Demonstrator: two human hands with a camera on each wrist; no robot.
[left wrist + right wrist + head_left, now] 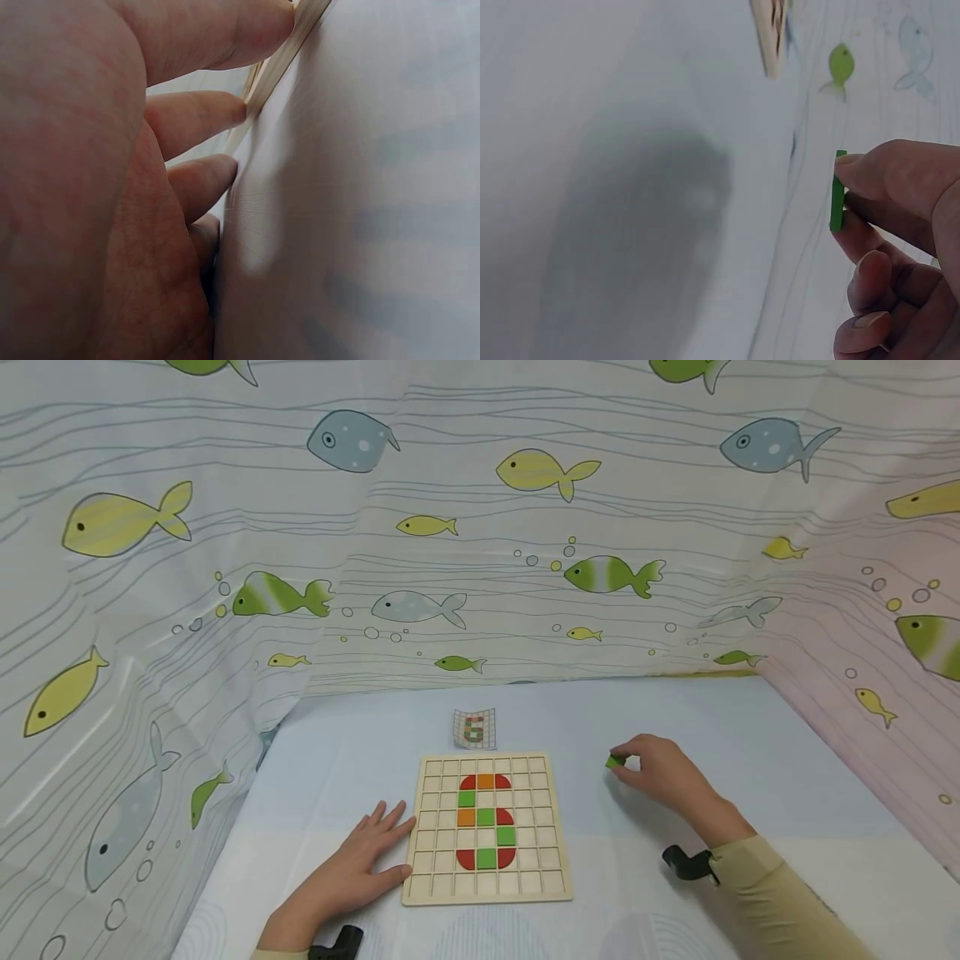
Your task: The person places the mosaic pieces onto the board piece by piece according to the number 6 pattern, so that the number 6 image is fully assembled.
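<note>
A wooden grid board (530,860) lies on the table with several red, orange and green tiles (486,817) set in an S-like shape. My left hand (367,856) lies spread at the board's left edge, thumb and fingertips right against it; the left wrist view has the fingers straight along the wooden edge. Right of the board, my right hand (660,772) pinches a thin green tile (838,195) between thumb and finger, held above the table. The other fingers of that hand curl in toward the palm.
Behind the board lies a small pattern card (474,739) printed with a similar coloured figure on a grid. A fish-print curtain (495,560) closes off the back and both sides of the pale cloth-covered table (360,735). Both wrists wear black mounts (686,863).
</note>
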